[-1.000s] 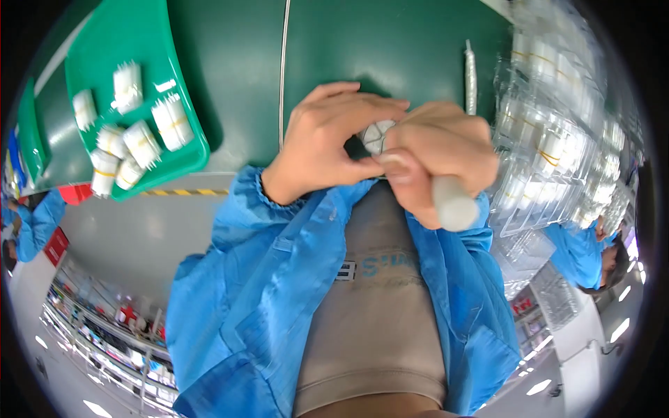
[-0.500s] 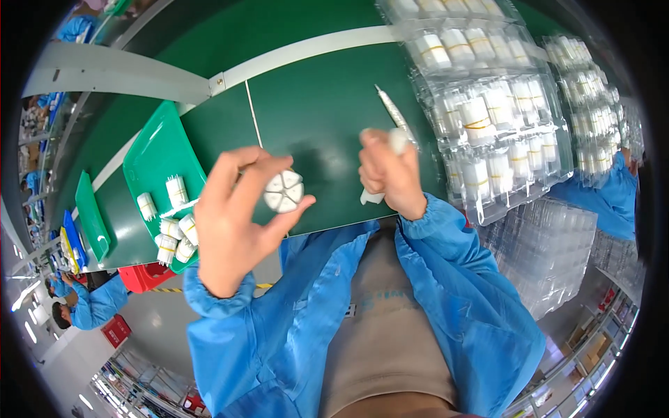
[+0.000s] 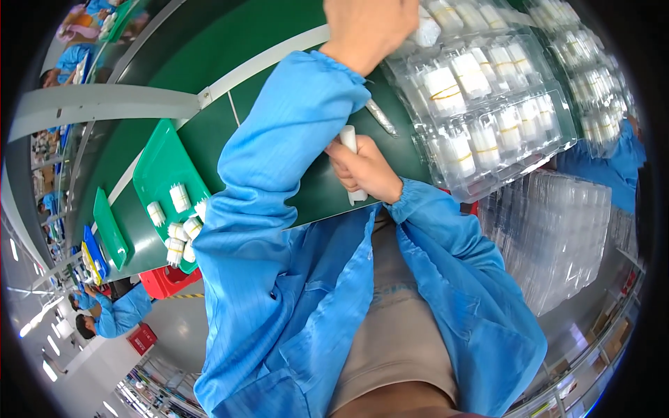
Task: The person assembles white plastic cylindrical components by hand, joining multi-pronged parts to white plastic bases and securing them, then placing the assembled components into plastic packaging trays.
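Observation:
My left hand [image 3: 373, 29] is stretched far forward, over the near-left side of the clear plastic trays [image 3: 498, 161]. Its fingers curl around a round white bundle [image 3: 426, 31], though the frame's top edge and the hand's back hide most of the grip. Close to my body, my right hand [image 3: 368, 168] is closed around a soft white roll [image 3: 350, 139], which sticks out above and below the fist. A slim silver pen-like tool [image 3: 381, 117] lies on the green table beyond that hand. White bundles with yellow bands [image 3: 444, 89] sit in rows in the trays.
A green tray [image 3: 164, 150] at the left holds several banded white bundles [image 3: 179, 198]. Further left are another green tray [image 3: 110, 233] and a red bin [image 3: 167, 281]. Stacked empty clear trays [image 3: 550, 237] stand at the right. Co-workers in blue are nearby.
My left hand has swung forward and right from beside the green tray to the clear trays, carrying the white bundle. My right hand has shifted left and nearer, still gripping the white roll.

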Tool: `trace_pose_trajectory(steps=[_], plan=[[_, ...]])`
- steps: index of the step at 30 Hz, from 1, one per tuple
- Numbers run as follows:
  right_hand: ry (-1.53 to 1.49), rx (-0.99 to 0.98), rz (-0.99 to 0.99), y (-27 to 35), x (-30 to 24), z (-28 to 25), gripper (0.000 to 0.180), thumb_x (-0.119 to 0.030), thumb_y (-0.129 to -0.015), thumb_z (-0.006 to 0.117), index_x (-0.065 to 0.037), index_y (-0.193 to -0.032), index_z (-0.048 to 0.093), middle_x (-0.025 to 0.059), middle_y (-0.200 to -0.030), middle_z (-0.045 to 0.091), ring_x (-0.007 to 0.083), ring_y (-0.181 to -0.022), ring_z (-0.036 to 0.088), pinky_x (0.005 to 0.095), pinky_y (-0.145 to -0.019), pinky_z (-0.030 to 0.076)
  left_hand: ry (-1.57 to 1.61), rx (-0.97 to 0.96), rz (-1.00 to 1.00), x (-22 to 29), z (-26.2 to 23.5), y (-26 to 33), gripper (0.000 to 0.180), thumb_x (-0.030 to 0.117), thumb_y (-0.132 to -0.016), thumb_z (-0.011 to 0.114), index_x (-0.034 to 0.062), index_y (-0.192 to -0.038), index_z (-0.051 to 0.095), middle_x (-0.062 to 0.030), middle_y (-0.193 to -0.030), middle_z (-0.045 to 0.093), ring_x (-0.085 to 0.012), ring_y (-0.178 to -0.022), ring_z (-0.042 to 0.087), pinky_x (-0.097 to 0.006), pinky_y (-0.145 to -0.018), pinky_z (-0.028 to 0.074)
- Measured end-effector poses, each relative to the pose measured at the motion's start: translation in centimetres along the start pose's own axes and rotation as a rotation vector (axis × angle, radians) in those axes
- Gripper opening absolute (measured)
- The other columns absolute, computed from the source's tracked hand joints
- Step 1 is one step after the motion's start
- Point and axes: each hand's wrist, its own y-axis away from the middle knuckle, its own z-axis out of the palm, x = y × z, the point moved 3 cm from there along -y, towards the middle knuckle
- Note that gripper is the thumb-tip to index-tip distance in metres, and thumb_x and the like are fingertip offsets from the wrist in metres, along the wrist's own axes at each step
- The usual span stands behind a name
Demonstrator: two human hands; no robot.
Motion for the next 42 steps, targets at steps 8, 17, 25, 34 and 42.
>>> trace_pose_trajectory(steps=[8,17,25,34,42], plan=[[0.017,0.009,0.013,-0.2,0.1,-0.4,0.032,-0.024,-0.106,0.055,-0.012,-0.077,0.047,-0.0081,-0.059,0.035,0.0009,-0.047,0.026,0.0236,-0.042,0.019,0.049,0.19,0.207,-5.5,-9.6,4.7,0.026,0.016,-0.095,0.068,0.005,-0.118,0.071,-0.0136,-0.125,0.067,-0.0269,-0.114,0.063,-0.034,-0.094,0.049],[0.117,-0.018,0.014,-0.8,0.1,0.1,0.033,-0.028,-0.104,0.059,-0.01,-0.078,0.05,-0.0053,-0.057,0.044,0.0017,-0.045,0.036,0.0241,-0.041,0.025,-0.158,-0.109,-0.22,-9.7,-18.0,13.7,0.039,0.015,-0.094,0.064,0.0083,-0.133,0.066,-0.0163,-0.146,0.056,-0.0311,-0.135,0.053,-0.042,-0.113,0.039],[-0.011,0.082,0.036,-0.4,-0.4,0.2,0.033,-0.026,-0.105,0.057,-0.011,-0.078,0.047,-0.0068,-0.058,0.038,0.0014,-0.046,0.028,0.025,-0.04,0.019,0.252,-0.296,0.412,-4.9,-4.4,6.3,0.06,0.02,-0.089,0.07,0.006,-0.145,0.053,-0.0194,-0.154,0.045,-0.0398,-0.142,0.041,-0.044,-0.114,0.035],[-0.097,0.058,0.012,-0.8,-0.1,-0.2,0.034,-0.025,-0.105,0.057,-0.012,-0.077,0.045,-0.0072,-0.058,0.035,0.0017,-0.046,0.026,0.0252,-0.041,0.018,0.182,-0.344,0.491,-4.6,-0.9,5.9,0.056,0.037,-0.099,0.059,0.0086,-0.147,0.049,-0.0115,-0.161,0.036,-0.0459,-0.145,0.031,-0.057,-0.116,0.03],[-0.041,0.09,0.05,-0.7,-0.5,-0.6,0.031,-0.022,-0.105,0.057,-0.01,-0.078,0.049,-0.0067,-0.058,0.037,0.0012,-0.046,0.028,0.0244,-0.041,0.02,-0.118,-0.508,-0.128,-11.7,-14.8,14.6,0.055,0.011,-0.084,0.07,0.0062,-0.138,0.062,-0.0172,-0.154,0.047,-0.0391,-0.14,0.046,-0.048,-0.112,0.039]])
